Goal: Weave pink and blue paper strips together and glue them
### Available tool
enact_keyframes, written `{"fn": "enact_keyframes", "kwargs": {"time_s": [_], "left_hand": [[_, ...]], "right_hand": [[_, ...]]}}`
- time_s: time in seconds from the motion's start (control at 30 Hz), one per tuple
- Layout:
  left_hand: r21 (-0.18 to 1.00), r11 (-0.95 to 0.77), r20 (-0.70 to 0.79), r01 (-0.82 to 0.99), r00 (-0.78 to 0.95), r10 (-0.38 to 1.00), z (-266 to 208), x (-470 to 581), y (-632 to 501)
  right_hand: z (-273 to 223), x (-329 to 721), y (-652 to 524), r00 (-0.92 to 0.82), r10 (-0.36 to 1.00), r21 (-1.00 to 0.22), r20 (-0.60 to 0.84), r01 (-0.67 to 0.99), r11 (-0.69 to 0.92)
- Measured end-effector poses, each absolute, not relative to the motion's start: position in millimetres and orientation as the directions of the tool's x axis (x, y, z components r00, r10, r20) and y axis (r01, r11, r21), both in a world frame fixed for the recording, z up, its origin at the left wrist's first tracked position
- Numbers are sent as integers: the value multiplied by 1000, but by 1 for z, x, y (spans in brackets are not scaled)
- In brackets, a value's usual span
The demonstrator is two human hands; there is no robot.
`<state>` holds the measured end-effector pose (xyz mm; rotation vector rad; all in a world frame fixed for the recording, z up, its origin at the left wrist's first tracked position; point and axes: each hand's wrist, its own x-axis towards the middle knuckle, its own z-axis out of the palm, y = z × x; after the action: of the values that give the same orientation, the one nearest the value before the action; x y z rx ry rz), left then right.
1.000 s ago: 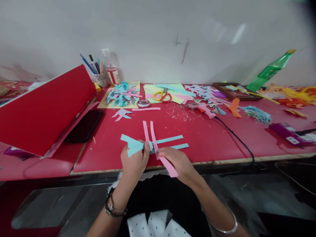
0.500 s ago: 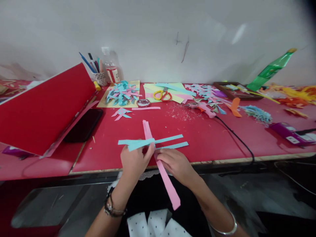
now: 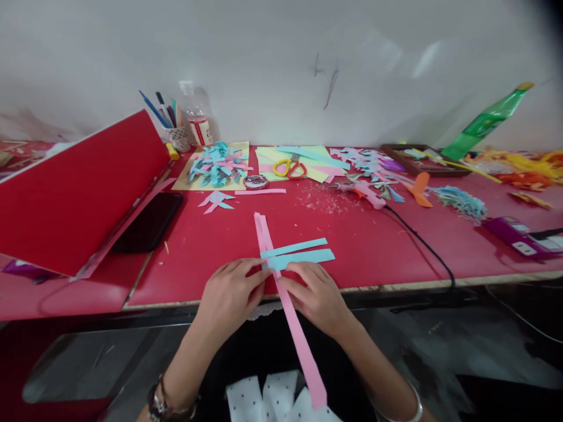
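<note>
Pink paper strips [image 3: 299,334] and blue paper strips [image 3: 303,257] cross in a small woven knot at the table's front edge. The blue ends point right; pink ends run away from me and down over my lap. With thumb and fingers closed, my left hand [image 3: 233,287] pinches the strips at the left side of the crossing. My right hand [image 3: 317,298] has its bent fingers closed on the strips just right of it, beside the long pink end. The fingertips partly cover the knot.
Beyond my hands lie a woven paper piece [image 3: 216,201], a pile of strips [image 3: 219,166], scissors [image 3: 290,168] and a pink glue gun [image 3: 363,192] with a black cord. A phone [image 3: 149,223] and a raised red board [image 3: 83,196] stand left. A green bottle [image 3: 488,121] leans at right.
The blue strip that pointed left now lies over to the right. My left hand has shifted left and turned its back upward. The long pink end reaches lower over my lap.
</note>
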<state>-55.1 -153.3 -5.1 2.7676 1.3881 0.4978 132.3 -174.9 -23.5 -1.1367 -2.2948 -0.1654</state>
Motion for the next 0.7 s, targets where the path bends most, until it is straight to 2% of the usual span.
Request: {"fn": "enact_keyframes", "kwargs": {"time_s": [0.1, 0.27, 0.5, 0.7], "left_hand": [[130, -604, 254, 786, 563, 787, -1, -55, -157], [145, -594, 242, 791, 554, 797, -2, -56, -156], [207, -461, 320, 863, 385, 866, -8, -42, -149], [198, -400, 314, 895, 329, 891, -6, -29, -152]], "right_hand": [[-22, 132, -177, -453, 721, -130, 525, 794, 593], [-23, 132, -176, -443, 793, -201, 418, 807, 556], [-17, 133, -176, -445, 821, -270, 357, 793, 547], [-13, 138, -173, -351, 873, -465, 340, 744, 480]]}}
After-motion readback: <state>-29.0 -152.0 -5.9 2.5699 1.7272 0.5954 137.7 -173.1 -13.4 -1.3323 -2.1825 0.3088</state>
